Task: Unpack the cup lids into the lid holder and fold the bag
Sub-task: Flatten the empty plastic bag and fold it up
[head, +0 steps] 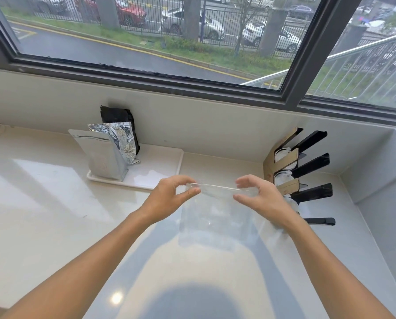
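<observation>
A clear, empty-looking plastic bag (217,224) hangs above the pale counter, stretched flat between both hands. My left hand (169,199) pinches its top left corner between thumb and fingers. My right hand (261,196) holds the top right corner, fingers curled over the edge. The lid holder (307,171), a cardboard rack with black dividers, stands against the right wall just beyond my right hand. White cup lids (282,178) sit in its slots.
A white tray (160,169) at the back carries a silver pouch (105,155), a crumpled foil bag (123,141) and a black bag (118,116). A wall bounds the counter on the right; a window ledge runs behind.
</observation>
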